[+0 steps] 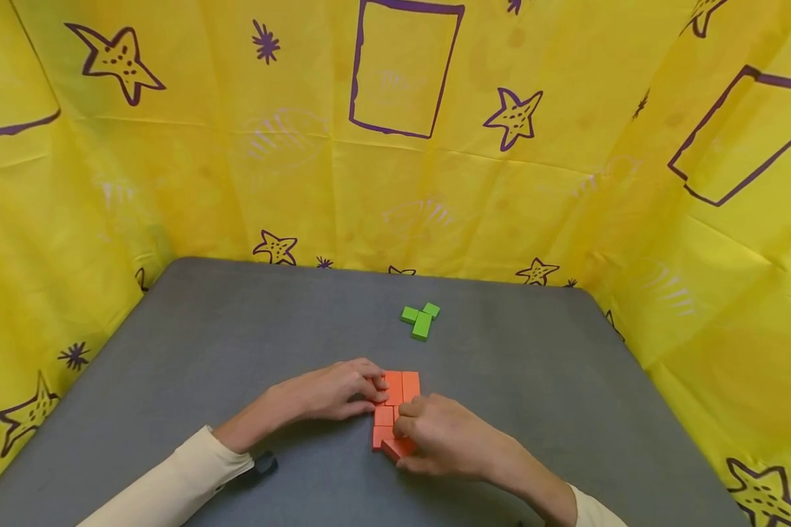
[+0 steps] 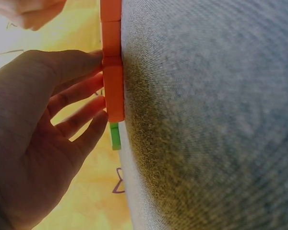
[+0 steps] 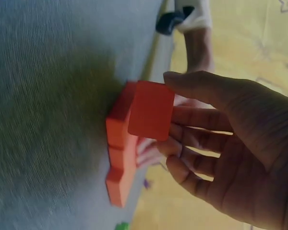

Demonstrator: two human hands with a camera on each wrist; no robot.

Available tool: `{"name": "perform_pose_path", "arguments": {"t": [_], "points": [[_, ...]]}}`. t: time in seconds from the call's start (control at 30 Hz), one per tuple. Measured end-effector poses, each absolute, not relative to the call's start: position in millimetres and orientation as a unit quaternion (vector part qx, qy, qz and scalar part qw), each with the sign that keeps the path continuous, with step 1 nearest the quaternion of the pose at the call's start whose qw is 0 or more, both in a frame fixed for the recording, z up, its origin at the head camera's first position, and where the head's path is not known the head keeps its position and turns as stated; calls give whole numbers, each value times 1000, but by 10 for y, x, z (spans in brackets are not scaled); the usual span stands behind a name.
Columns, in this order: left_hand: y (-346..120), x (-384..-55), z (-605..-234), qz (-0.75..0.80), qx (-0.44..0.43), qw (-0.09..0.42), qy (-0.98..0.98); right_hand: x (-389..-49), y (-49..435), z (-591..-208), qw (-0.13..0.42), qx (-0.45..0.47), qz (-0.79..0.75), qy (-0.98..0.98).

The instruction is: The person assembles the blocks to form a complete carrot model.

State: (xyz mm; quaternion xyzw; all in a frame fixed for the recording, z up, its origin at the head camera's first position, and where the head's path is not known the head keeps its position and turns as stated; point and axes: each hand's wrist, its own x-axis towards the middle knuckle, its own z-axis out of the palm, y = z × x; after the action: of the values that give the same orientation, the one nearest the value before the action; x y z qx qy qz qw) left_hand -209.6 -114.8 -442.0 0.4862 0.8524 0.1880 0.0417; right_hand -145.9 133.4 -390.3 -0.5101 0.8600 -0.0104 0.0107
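Observation:
Orange blocks (image 1: pixel 393 386) lie side by side on the grey table, fitted together into a flat shape in the head view. My left hand (image 1: pixel 339 390) is at their left edge, the thumb and fingertips resting against the blocks, as the left wrist view shows. At the near right corner, my right hand (image 1: pixel 451 438) pinches one orange block (image 3: pixel 151 110) between thumb and fingers. That block is tilted, standing above the flat ones in the right wrist view. The right hand hides part of the shape's right side.
Beyond the orange shape, a few green blocks (image 1: pixel 422 326) lie touching one another on the grey table (image 1: pixel 270 315). A yellow cloth (image 1: pixel 204 183) with purple drawings hangs around the back and sides. A dark strap piece (image 1: pixel 260 468) shows by the left sleeve.

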Motion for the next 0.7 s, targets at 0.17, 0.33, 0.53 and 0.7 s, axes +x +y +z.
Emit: {"name": "perform_pose_path", "arguments": {"t": [0.17, 0.33, 0.53, 0.7], "points": [[-1150, -2097, -4426, 188, 486, 43, 852, -1409, 1273, -4032, 1, -519, 2, 855], [-1149, -2092, -4429, 191, 484, 53, 852, -1405, 1251, -4075, 12, -502, 0, 865], [-1154, -2090, -4433, 194, 479, 57, 854, -1429, 1241, -4080, 25, -501, -6, 865], [-1154, -2094, -4426, 196, 479, 57, 854, -1432, 1236, -4073, 34, -494, -9, 869]]}}
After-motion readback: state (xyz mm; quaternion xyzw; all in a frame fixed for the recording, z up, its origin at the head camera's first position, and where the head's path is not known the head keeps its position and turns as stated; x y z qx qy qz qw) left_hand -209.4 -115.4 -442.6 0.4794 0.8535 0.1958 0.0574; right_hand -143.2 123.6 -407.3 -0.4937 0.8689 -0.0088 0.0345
